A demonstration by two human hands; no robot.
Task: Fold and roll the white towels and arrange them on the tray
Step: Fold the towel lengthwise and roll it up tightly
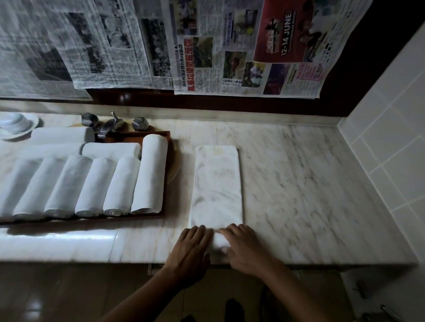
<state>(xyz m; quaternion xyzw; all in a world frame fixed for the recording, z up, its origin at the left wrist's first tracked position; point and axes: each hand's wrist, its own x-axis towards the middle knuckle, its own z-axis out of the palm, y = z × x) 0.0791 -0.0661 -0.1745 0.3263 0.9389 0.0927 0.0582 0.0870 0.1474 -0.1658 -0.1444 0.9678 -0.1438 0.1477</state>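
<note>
Left hand (191, 249) and right hand (242, 251) grip folded towel (218, 185) on marble counter (302, 176).

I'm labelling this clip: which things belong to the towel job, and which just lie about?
Job: folded towel, rolled towels, wooden tray, left hand, right hand.
Lying about: faucet, white bowl, saucer, newspapers.
</note>
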